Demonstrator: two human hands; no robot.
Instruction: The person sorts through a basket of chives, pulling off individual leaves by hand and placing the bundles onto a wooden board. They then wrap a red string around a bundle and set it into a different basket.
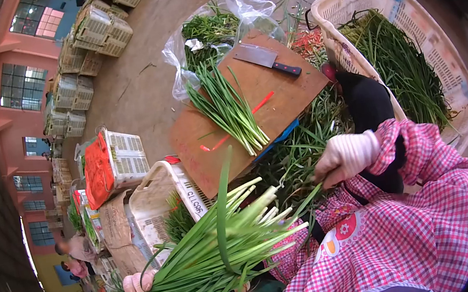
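My left hand (138,285), in a light glove, is wrapped round a big loose bunch of garlic chives (218,248), their pale stalk ends pointing right. My right hand (345,158), gloved with bare fingertips, is closed in a pinch on a green chive leaf (310,200) beside those stalk ends. Beyond them a wooden board (292,94) carries a smaller bunch of chives (229,108), lying across a red strip (263,102). A cleaver (256,55) with a dark handle rests near the board's far edge.
A white crate (404,5) full of chives (394,57) stands at the right. Stripped leaves (299,149) lie below the board. A clear plastic bag (254,10) of greens sits behind it. Another crate (155,200) is at left; stacked crates (94,25) and people (77,255) are farther off.
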